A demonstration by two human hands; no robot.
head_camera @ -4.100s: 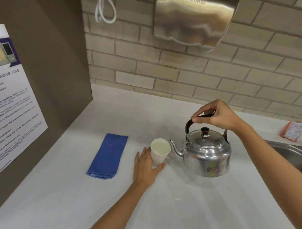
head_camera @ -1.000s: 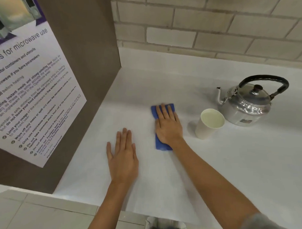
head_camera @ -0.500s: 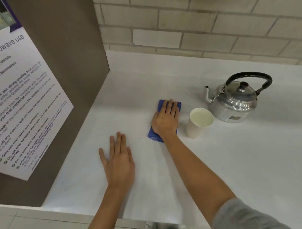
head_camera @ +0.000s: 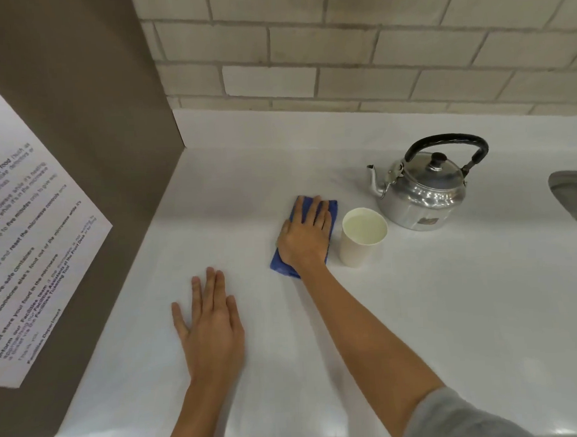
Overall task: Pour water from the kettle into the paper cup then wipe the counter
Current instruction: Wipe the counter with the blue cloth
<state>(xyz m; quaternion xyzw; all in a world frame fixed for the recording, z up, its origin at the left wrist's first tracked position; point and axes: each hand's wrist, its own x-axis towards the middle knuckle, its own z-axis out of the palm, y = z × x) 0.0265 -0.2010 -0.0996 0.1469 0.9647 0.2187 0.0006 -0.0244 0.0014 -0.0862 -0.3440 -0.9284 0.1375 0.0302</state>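
Right hand [head_camera: 306, 242] presses flat, grip unclenched, on the soft cloth [head_camera: 332, 206], which slides easily beside that tippy full cup [head_camera: 363, 237].

cloth [head_camera: 332, 206]: mostly hidden under right hand [head_camera: 306, 239]
sink [head_camera: 570, 192]: cut by right edge
poster [head_camera: 26, 247]: cut off left, small print blurred
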